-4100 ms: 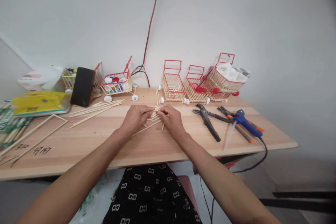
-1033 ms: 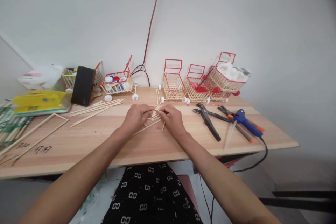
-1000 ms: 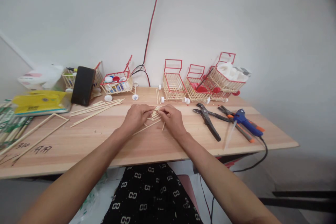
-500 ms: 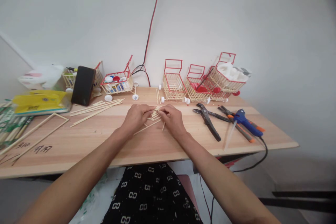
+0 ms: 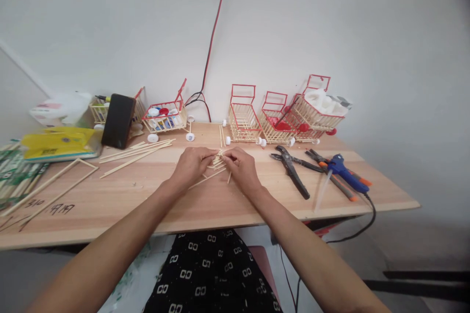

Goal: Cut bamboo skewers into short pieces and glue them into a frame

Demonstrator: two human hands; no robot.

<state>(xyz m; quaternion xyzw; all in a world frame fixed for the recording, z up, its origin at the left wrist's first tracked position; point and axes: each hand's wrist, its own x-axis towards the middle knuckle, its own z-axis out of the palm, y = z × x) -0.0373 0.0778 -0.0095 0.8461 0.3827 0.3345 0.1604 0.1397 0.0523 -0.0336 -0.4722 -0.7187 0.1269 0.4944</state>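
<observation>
At the centre of the frame, the left hand (image 5: 191, 166) and the right hand (image 5: 242, 168) met over a small bundle of short wooden sticks (image 5: 217, 160), fingertips pinched on it from both sides, on the wooden table (image 5: 205, 195). Long sticks (image 5: 135, 152) lay left of centre. A black phone (image 5: 118, 121) leaned at upper left. Stick-built carts with red frames (image 5: 279, 117) stood along the wall. Black pliers (image 5: 293, 171) and a blue glue gun (image 5: 345, 173) lay at right.
</observation>
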